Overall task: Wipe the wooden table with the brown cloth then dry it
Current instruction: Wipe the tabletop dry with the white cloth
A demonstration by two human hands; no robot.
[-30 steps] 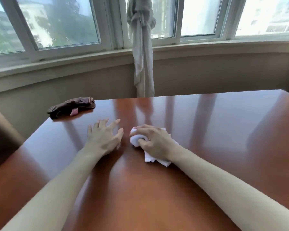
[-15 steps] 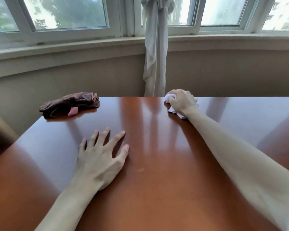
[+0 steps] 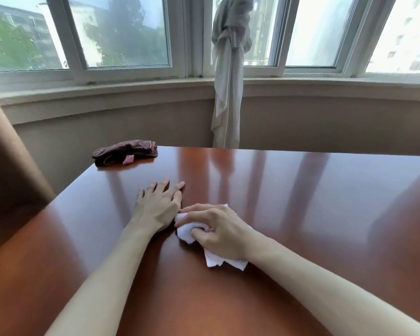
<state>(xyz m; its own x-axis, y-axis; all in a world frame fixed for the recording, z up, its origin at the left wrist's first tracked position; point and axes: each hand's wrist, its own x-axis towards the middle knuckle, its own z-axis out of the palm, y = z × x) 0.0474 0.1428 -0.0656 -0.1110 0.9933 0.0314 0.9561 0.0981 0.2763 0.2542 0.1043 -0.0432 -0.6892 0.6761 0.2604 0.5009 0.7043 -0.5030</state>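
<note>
The glossy wooden table (image 3: 301, 202) fills the lower part of the view. A crumpled brown cloth (image 3: 125, 152) lies at its far left corner, with nothing touching it. My right hand (image 3: 218, 230) grips a bunched white cloth (image 3: 187, 230) and presses it on the tabletop near the middle. A loose corner of that cloth sticks out under my wrist. My left hand (image 3: 159, 206) lies flat on the wood with fingers spread, just left of the white cloth.
A tied-back pale curtain (image 3: 228, 93) hangs past the table's far edge in front of the window sill (image 3: 107, 98). A brown upholstered shape (image 3: 7, 170) stands close to the table's left side.
My right hand has pulled the white cloth back from the far edge to the middle of the table, beside my left hand. The left hand stays flat on the wood.
</note>
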